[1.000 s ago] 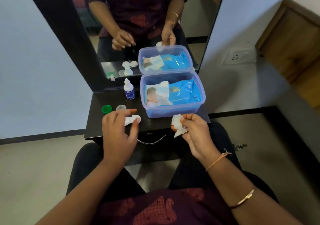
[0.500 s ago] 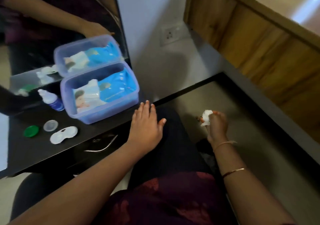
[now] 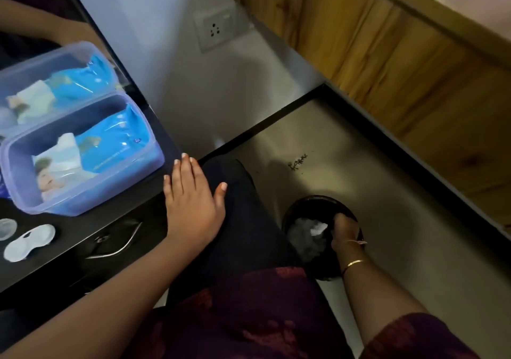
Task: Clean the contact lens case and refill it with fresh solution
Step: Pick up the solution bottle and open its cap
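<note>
The white contact lens case (image 3: 29, 243) lies open on the black table (image 3: 132, 201) at the far left, with a clear cap (image 3: 6, 228) just beside it. My left hand (image 3: 190, 203) rests flat at the table's edge over my knee, fingers spread, holding nothing. My right hand (image 3: 345, 230) reaches down into a black waste bin (image 3: 318, 200) on the floor, its fingertips pinched on a crumpled white wipe (image 3: 318, 230) inside the bin's mouth. The solution bottle is out of the frame.
A blue plastic tub (image 3: 83, 206) holding a blue wipes pack (image 3: 116, 140) stands on the table against the mirror (image 3: 41, 26). A wall socket (image 3: 218, 28) and a wooden cabinet (image 3: 401, 62) are at the right. A metal drawer handle (image 3: 119, 249) sits under the table edge.
My head has turned further right and down. My right hand has dropped from mid-air into the bin with the wipe. My left hand has stayed at the table edge.
</note>
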